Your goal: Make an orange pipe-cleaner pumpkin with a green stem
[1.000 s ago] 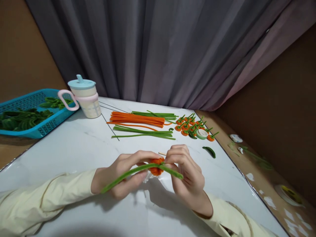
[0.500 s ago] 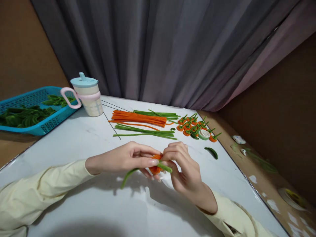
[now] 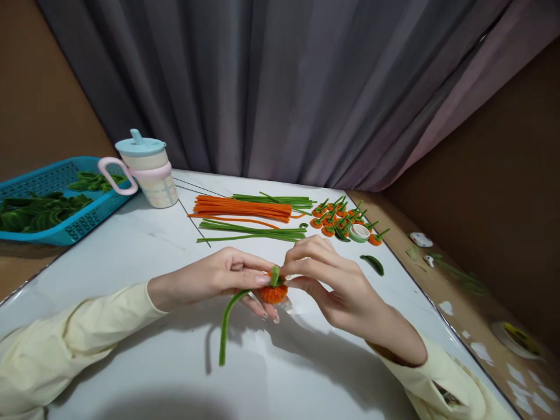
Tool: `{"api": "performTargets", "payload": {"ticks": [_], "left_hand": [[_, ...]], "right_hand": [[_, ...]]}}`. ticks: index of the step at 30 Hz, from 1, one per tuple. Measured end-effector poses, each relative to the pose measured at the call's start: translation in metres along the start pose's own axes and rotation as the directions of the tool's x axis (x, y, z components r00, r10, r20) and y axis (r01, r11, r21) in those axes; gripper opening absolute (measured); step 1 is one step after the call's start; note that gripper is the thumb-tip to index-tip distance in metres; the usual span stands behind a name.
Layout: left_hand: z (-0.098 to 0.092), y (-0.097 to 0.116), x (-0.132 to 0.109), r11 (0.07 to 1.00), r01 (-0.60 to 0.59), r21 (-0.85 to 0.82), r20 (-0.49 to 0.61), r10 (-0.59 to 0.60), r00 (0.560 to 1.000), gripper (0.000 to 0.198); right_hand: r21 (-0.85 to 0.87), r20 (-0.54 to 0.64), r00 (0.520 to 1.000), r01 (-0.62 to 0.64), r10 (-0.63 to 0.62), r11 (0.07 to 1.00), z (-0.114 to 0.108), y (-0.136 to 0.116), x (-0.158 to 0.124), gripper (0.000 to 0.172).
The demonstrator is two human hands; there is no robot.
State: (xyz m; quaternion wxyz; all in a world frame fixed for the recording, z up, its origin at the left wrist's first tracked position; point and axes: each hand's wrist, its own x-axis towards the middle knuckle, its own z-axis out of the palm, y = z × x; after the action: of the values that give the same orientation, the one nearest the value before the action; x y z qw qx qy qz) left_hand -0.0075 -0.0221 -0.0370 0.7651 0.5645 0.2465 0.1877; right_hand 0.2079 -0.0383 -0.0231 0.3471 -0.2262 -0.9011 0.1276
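A small orange pipe-cleaner pumpkin [image 3: 274,295] with a short green stem is held above the table in front of me. My left hand [image 3: 223,273] is closed on its left side, thumb on top and fingers underneath. From under that thumb a long green pipe cleaner [image 3: 226,326] bends down toward the tabletop. My right hand [image 3: 328,280] pinches at the pumpkin's upper right edge, beside the stem; its fingertips partly hide what they grip. Beyond my hands lie a bundle of orange pipe cleaners [image 3: 242,207] and green pipe cleaners [image 3: 254,231].
Several finished pumpkins [image 3: 327,220] stand at the back right around a roll of tape [image 3: 359,232]. A curled green leaf [image 3: 372,264] lies nearer. On the left are a lidded cup [image 3: 160,186] and a blue basket [image 3: 65,234] of green pieces. An earbud case [image 3: 420,240] sits beyond the right edge.
The pumpkin has turned so its stem now points upward instead of right. The long green strand hangs lower. My right hand has shifted its fingers from the stem to the pumpkin's edge.
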Motion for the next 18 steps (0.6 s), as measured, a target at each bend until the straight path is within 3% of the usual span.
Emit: {"api": "performTargets", "payload": {"ticks": [6, 11, 15, 18], "left_hand": [[0.002, 0.001, -0.003, 0.999, -0.01, -0.032, -0.027, 0.009, 1.0, 0.025], [0.007, 0.001, -0.003, 0.999, -0.036, -0.019, -0.068, 0.035, 0.997, 0.025], [0.009, -0.007, 0.004, 0.999, -0.038, 0.009, -0.187, 0.039, 0.982, 0.019], [0.006, -0.019, 0.01, 0.998, -0.036, -0.049, -0.232, 0.024, 0.972, 0.017]], "right_hand": [[-0.16, 0.016, 0.991, 0.136, -0.135, 0.978, -0.001, 0.0, -0.004, 0.038], [-0.204, 0.026, 0.993, 0.122, -0.119, 0.971, 0.003, 0.001, -0.008, 0.032], [-0.214, 0.092, 0.996, 0.015, 0.005, 0.977, 0.005, 0.006, -0.014, 0.035], [-0.091, 0.073, 0.977, -0.195, 0.202, 0.977, 0.007, 0.017, -0.021, 0.034]]}}
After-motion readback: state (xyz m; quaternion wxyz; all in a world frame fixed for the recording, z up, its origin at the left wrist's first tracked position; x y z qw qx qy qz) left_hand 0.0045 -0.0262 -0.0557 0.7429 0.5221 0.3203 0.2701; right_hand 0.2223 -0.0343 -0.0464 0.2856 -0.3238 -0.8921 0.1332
